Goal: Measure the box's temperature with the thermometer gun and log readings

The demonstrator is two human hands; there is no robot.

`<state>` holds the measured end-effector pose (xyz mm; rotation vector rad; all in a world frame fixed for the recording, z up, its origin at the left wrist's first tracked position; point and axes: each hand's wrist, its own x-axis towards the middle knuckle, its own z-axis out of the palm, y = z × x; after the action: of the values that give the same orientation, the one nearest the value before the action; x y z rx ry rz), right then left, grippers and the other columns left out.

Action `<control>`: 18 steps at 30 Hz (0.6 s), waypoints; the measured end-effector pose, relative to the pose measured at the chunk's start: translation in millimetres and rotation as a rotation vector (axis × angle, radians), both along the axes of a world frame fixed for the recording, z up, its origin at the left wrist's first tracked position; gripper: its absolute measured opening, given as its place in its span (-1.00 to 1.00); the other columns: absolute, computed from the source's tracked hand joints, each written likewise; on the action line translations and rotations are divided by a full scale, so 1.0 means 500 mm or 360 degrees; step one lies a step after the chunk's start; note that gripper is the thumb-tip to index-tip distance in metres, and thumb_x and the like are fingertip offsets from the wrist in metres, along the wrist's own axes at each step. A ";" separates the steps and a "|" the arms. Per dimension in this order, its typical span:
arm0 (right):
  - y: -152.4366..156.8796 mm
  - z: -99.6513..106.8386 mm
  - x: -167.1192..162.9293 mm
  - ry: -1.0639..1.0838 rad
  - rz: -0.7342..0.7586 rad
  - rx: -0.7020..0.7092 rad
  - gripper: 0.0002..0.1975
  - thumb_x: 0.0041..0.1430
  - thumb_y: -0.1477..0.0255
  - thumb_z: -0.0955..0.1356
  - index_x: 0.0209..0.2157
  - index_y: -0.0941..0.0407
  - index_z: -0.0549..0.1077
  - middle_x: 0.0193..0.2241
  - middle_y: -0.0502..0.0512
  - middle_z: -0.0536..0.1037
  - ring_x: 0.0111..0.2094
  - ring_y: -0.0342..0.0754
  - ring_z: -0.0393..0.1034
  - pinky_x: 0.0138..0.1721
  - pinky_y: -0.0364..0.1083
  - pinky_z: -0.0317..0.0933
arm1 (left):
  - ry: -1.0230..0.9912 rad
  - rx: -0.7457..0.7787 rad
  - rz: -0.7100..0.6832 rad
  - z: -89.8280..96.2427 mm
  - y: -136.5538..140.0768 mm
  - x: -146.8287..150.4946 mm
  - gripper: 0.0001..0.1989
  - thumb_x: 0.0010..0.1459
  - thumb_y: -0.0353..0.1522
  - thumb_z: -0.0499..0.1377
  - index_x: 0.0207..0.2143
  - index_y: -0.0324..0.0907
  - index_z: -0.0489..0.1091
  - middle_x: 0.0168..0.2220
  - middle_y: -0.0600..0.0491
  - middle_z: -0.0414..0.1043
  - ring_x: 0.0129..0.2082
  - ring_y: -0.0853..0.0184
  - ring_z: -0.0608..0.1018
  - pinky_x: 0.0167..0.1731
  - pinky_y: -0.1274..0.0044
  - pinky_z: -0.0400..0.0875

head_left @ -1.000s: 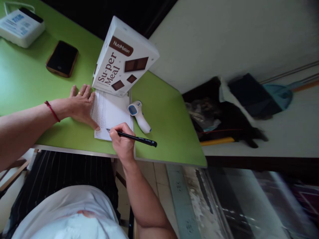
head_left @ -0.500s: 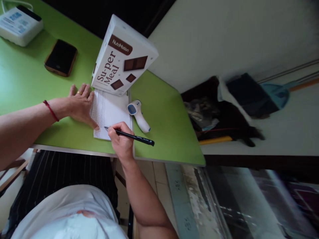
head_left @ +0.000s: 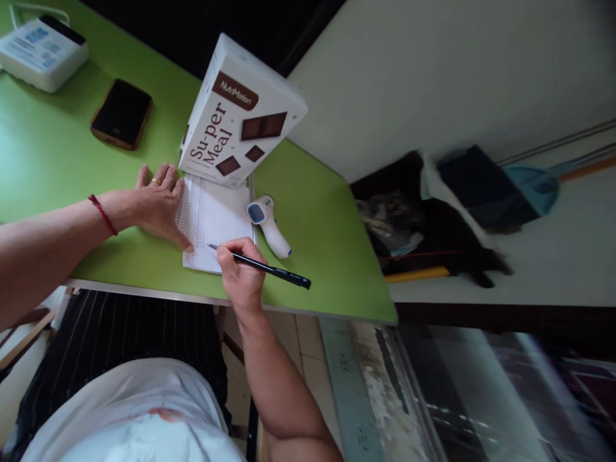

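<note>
My right hand [head_left: 243,273] grips a black pen [head_left: 276,270], its tip over the lower part of a white notebook page [head_left: 226,208]. Rows of handwriting fill the page's left side; the rest looks blank. Whether the tip touches the paper I cannot tell. My left hand [head_left: 161,205] lies flat with fingers spread, on the table and the page's left edge. It wears a ring and a red cord bracelet. A white Su-per Meal box [head_left: 240,115] stands at the page's far end. Just right of the page lies a white and blue infrared thermometer [head_left: 269,224].
A dark phone [head_left: 121,114] in a brown case lies on the green table [head_left: 332,250]. Farther left sits a white device [head_left: 43,51] with a cable. Beyond the table's right edge are a black bag [head_left: 447,237] and a blue dustpan [head_left: 532,186].
My right hand and the pen have shifted slightly right, away from the written rows. My left hand keeps its place on the page; the whole view has moved a little.
</note>
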<state>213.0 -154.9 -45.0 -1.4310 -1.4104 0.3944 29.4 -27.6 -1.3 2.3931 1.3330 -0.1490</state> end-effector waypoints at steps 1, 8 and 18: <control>0.000 0.004 0.004 -0.0026 -0.0023 0.0040 -0.76 0.23 0.20 0.38 -0.45 0.02 0.41 -0.57 -0.08 0.44 -0.53 -0.10 0.29 -0.47 -0.09 0.30 | -0.0008 -0.0001 0.0002 -0.002 0.001 0.000 0.65 -0.19 0.33 0.39 0.61 -0.44 -0.30 0.62 -0.45 -0.54 0.59 -0.45 -0.32 0.50 -0.10 -0.52; 0.073 0.029 0.112 -0.0677 0.0112 0.0318 -0.82 0.38 0.29 0.35 -0.17 0.04 0.57 -0.26 0.12 0.62 -0.19 0.05 0.54 -0.06 0.09 0.50 | 0.0038 0.0029 -0.0034 -0.005 0.004 -0.003 0.66 -0.18 0.33 0.40 0.60 -0.51 -0.31 0.61 -0.48 -0.56 0.60 -0.41 -0.33 0.49 -0.11 -0.52; 0.145 -0.010 0.176 -0.1527 0.0222 0.0075 -0.47 0.33 0.68 0.21 0.09 -0.03 0.64 -0.11 0.21 0.61 -0.03 0.16 0.42 -0.01 0.17 0.33 | -0.0271 0.0064 0.0387 0.024 0.031 -0.017 0.32 0.08 0.18 0.32 0.58 -0.43 -0.14 0.56 -0.49 -0.03 0.56 -0.38 0.05 0.50 0.00 -0.03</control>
<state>301.0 -82.3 -50.2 -1.5517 -2.2580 -0.3035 20.8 -12.0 10.6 2.1959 1.5416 0.1469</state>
